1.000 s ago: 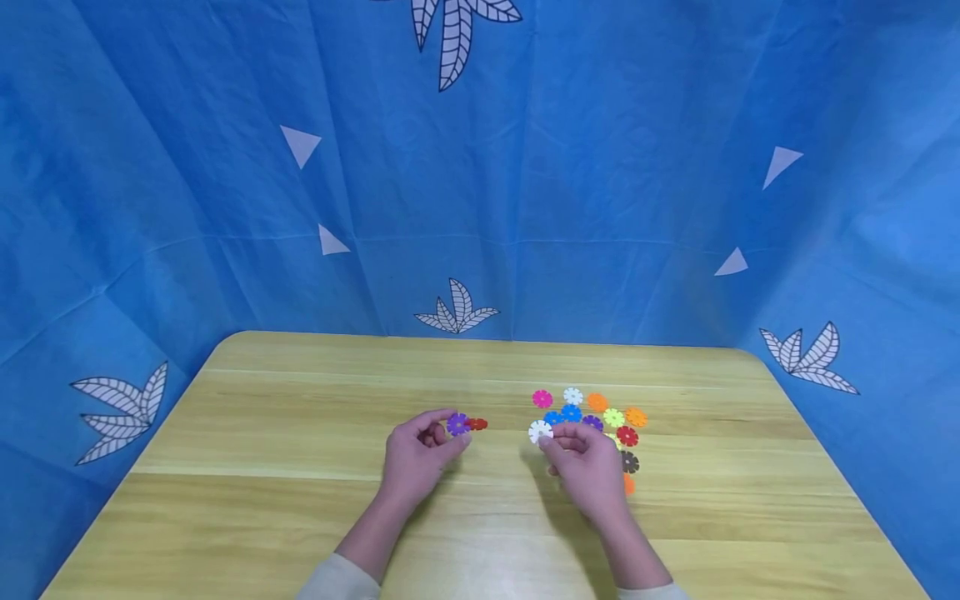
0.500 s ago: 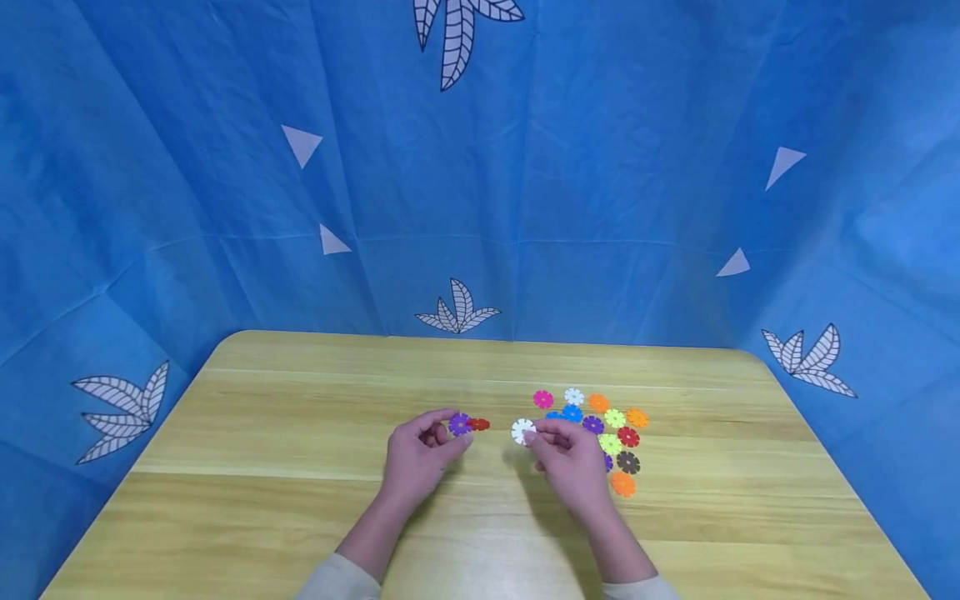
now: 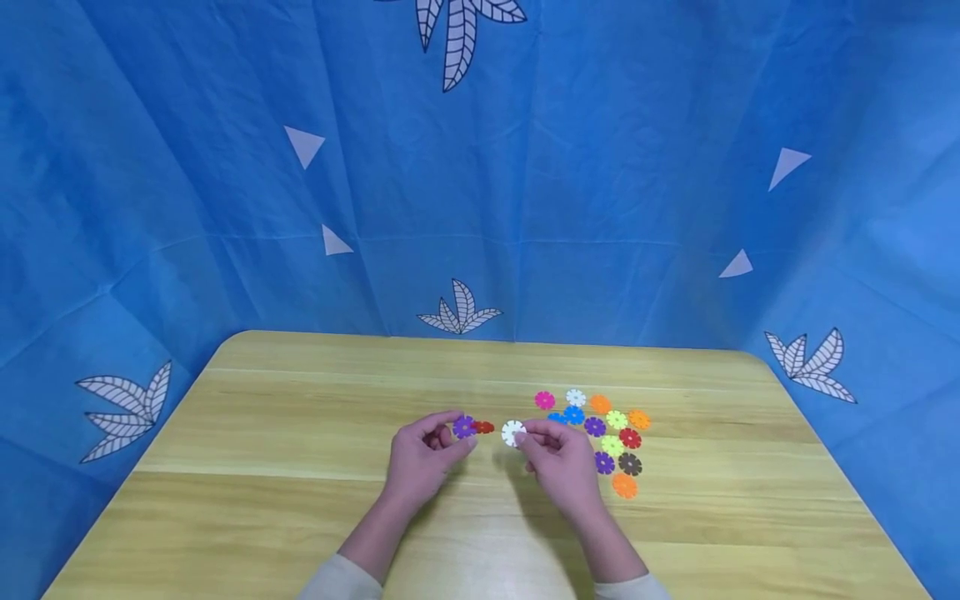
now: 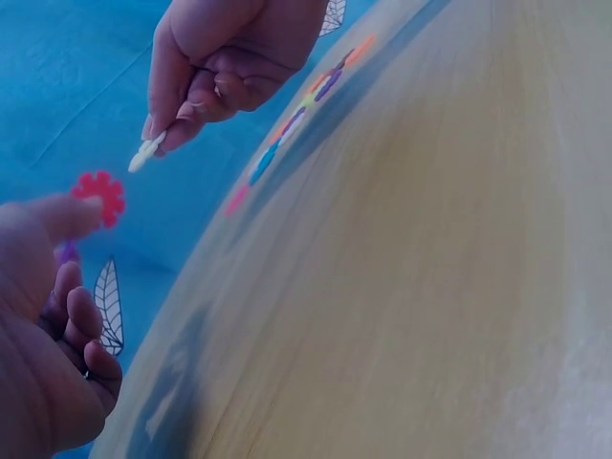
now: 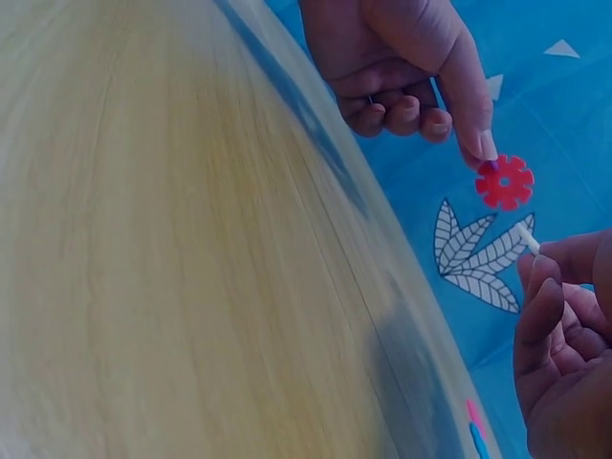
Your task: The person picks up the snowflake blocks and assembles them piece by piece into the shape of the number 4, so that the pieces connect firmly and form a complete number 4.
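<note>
My left hand (image 3: 422, 457) pinches a purple notched disc (image 3: 463, 427) between thumb and fingers, held above the table. Joined to its right side is a red notched disc (image 3: 485, 427), set at an angle to the purple one; its toothed face shows in the right wrist view, where the red disc (image 5: 505, 182) sits just past the left thumb. A white notched disc (image 3: 513, 433) is pinched by thumb and forefinger of my right hand (image 3: 561, 462). In the left wrist view the white disc (image 4: 146, 153) appears edge-on, a small gap from the red disc (image 4: 101, 198).
Several loose notched discs lie on the wooden table (image 3: 300, 417) right of the hands, among them a pink disc (image 3: 544, 401), a brown disc (image 3: 630, 464) and an orange disc (image 3: 625, 486). A blue cloth (image 3: 480, 167) with leaf prints hangs behind the table.
My right hand has moved left with the white disc, closing toward the red one and uncovering more loose discs. My left hand has stayed almost where it was.
</note>
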### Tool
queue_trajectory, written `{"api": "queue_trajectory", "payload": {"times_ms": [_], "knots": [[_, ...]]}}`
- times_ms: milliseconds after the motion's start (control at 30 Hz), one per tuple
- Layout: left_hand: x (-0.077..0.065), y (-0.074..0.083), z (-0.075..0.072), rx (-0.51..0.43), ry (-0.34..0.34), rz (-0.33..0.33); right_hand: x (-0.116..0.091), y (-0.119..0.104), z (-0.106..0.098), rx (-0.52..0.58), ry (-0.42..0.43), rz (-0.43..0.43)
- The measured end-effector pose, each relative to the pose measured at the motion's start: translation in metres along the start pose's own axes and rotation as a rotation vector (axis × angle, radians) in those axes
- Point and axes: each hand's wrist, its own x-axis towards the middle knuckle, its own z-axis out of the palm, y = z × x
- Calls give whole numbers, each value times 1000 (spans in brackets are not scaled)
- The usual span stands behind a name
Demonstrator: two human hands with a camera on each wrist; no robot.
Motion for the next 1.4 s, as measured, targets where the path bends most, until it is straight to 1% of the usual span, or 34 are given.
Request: {"api": "queue_trajectory", "payload": {"times_ms": [267,433,633,800,933,1233,1400], "knots": [[-1,-1,1,2,-20,19,-1,-2,2,26,-16,3],[0,-2,2,1,-21,33,0,-3,3,34,-19,7],[0,-3,2,-14,-26,36,-2,-6,5,55,-23,6],[-1,-5,3,3,-40,29,-3,-7,8,94,-26,19],[-2,-7,3,2,-36,33,-3,-6,11,97,-19,25],[-4,-9,5,-41,-14,47,-5,-5,13,74,-8,-15],[-6,-7,5,-86,-26,22,-5,-7,13,68,-8,-10]]}}
